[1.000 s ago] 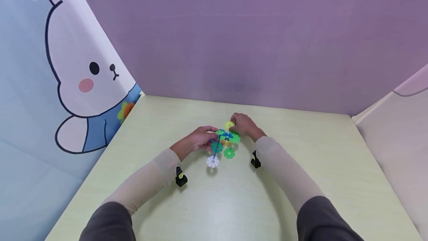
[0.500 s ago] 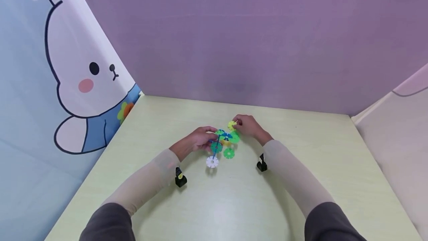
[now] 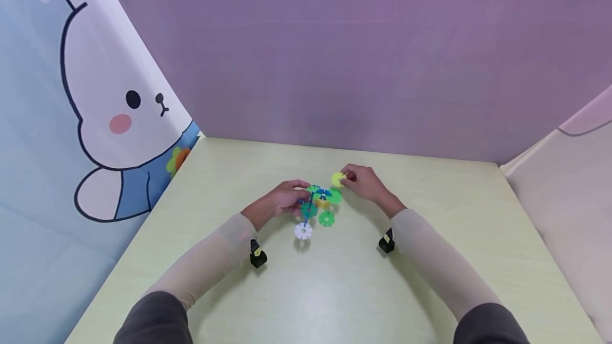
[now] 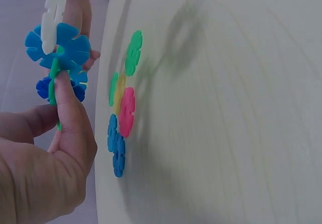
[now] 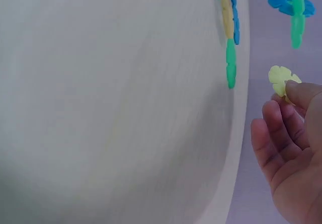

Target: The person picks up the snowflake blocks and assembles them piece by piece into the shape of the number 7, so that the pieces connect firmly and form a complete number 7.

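Note:
My left hand point(image 3: 286, 198) pinches a joined piece of slotted plastic snowflake discs. In the left wrist view, thumb and fingers hold its green disc point(image 4: 54, 78); a blue disc point(image 4: 75, 48) and a white disc point(image 4: 53, 12) slot in above. The white disc end points toward me in the head view. Right of it, my right hand point(image 3: 365, 182) pinches a single yellow disc point(image 3: 337, 179) between thumb and index finger, apart from the joined piece. Its other fingers are loosely bent in the right wrist view. Part of the joined piece is hidden by my left fingers.
Several loose discs lie on the pale table point(image 3: 334, 291) under the hands: green point(image 3: 326, 219), pink point(image 4: 127, 110), yellow point(image 5: 227, 15) and blue point(image 4: 118, 156). A purple panel point(image 3: 334, 68) rises behind the table, and a rabbit-print cloth point(image 3: 115, 57) stands at left.
My right hand has moved to the right, carrying the yellow disc away from the joined discs. The left hand and its piece have stayed nearly still.

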`<action>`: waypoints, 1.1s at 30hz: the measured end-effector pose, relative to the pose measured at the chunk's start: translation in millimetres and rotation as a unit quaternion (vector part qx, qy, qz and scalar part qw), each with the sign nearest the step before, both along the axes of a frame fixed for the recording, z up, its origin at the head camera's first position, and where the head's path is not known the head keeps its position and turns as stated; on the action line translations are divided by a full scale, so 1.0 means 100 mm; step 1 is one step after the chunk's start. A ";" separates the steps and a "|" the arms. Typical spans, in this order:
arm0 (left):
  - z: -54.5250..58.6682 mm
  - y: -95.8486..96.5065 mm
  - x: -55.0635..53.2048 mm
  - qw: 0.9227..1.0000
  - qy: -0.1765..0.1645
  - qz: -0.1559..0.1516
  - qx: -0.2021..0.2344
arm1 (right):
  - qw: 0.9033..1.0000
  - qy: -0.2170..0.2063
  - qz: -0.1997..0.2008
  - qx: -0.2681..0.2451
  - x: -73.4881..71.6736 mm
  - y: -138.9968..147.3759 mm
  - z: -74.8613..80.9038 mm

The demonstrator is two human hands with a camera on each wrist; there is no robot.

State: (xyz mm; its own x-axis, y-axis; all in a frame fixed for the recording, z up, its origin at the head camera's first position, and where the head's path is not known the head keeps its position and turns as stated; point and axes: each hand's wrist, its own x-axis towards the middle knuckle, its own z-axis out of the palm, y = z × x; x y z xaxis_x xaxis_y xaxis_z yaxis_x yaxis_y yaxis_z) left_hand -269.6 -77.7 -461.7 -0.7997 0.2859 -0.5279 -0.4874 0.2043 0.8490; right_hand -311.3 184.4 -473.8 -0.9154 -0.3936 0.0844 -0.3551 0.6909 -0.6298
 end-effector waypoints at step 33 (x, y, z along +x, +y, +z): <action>0.05 0.01 0.04 1.000 0.009 0.004 0.018 | 0.998 0.033 0.019 -0.046 0.67 0.28 -0.04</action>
